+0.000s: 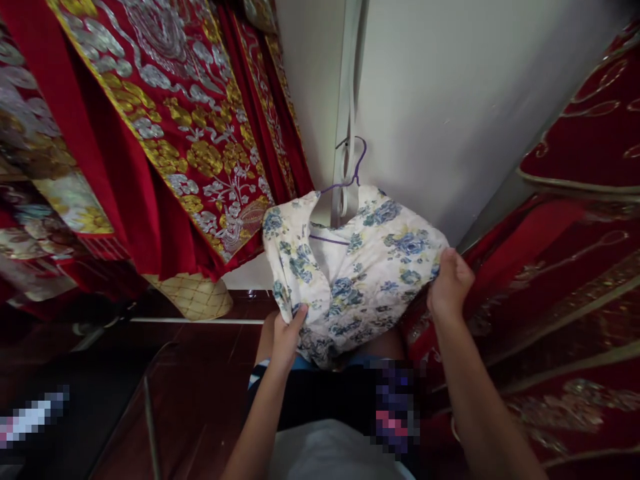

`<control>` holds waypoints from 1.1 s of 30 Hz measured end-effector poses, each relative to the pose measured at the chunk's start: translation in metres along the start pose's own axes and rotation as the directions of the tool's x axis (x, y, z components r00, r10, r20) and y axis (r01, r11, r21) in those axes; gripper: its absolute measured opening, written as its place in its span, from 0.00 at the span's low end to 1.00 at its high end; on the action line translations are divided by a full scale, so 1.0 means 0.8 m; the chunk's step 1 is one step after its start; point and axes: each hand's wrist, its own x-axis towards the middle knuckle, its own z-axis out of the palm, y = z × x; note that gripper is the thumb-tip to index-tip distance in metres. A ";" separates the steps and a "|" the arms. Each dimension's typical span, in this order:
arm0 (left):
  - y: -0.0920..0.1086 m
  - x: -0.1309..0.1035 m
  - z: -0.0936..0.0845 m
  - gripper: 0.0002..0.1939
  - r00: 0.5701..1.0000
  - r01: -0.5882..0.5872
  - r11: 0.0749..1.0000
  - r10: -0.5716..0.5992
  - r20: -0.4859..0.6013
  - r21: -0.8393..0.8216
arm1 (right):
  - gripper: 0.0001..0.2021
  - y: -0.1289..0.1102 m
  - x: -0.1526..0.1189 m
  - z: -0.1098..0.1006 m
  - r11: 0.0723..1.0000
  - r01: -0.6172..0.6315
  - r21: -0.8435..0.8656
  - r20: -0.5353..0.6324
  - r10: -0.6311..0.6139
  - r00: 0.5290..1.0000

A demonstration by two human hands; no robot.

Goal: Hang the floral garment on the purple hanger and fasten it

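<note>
In front of me is a white blouse (370, 273) printed with blue roses, draped over a purple hanger (361, 160) whose hook points up beside a pale strip on the wall. My left hand (289, 333) pinches the blouse's edge at the lower left, thumb on top. At the right, my right hand (450, 285) has its fingers closed on the sleeve edge. The neckline lies open, and the hanger's lower bar shows inside it. The bottom of the blouse hangs over my lap, partly in shadow.
Red cloth with gold and silver embroidery (200, 133) hangs at the left. More red embroidered garments (560, 267) hang close by my right arm. Ahead stands a pale wall (430, 87). A dark flat object (65, 400) lies on the reddish floor at lower left.
</note>
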 end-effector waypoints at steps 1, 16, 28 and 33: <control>0.001 -0.002 -0.003 0.27 1.000 -0.006 1.000 0.006 -0.011 0.006 | 0.18 0.005 -0.003 -0.004 1.000 -0.010 -0.022 -0.024 0.009 1.000; -0.006 -0.062 0.055 0.25 0.972 -0.090 0.995 0.078 0.221 0.044 | 0.15 0.000 -0.154 0.040 0.925 -0.208 -0.317 0.710 0.377 0.595; -0.001 -0.075 0.052 0.32 0.965 0.090 0.996 -0.081 0.248 -0.024 | 0.12 -0.002 -0.148 0.044 0.937 -0.270 -0.223 0.576 0.350 0.739; 0.002 -0.068 0.045 0.34 0.971 0.095 0.995 -0.086 0.223 -0.030 | 0.16 -0.003 -0.154 0.048 0.911 -0.336 -0.241 0.601 0.412 0.685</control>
